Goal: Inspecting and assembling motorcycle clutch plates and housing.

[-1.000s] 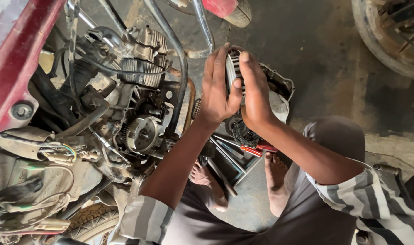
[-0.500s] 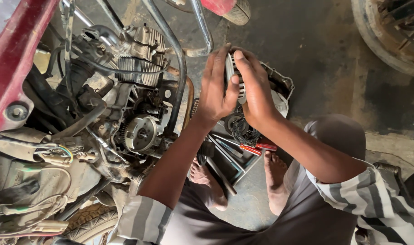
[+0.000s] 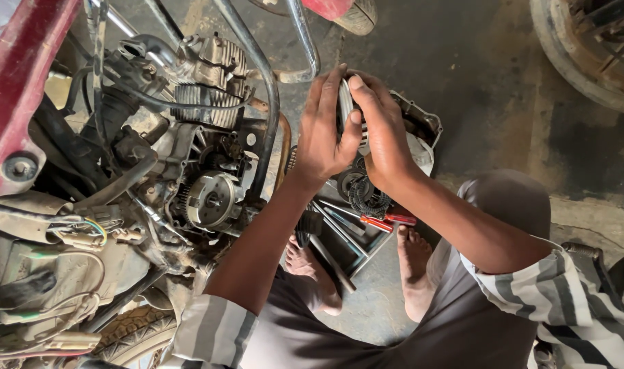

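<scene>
Clutch plates [image 3: 345, 109] sit stacked between left hand [image 3: 326, 137] and right hand [image 3: 384, 140].

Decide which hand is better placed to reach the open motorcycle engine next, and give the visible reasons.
Probably the left hand: it lies nearer the grey metal engine, while the right hand is on the far side. Both clasp the round ribbed metal part.

Both forearms are bare up from each grip — left hand [image 3: 326, 140], right hand [image 3: 384, 140]. Behind them, short sleeves [image 3: 209, 335] in broad grey and off-white stripes end near the elbows. Grey-brown trousers [image 3: 476, 314] cover the legs — both feet [image 3: 414, 263] are bare.
</scene>
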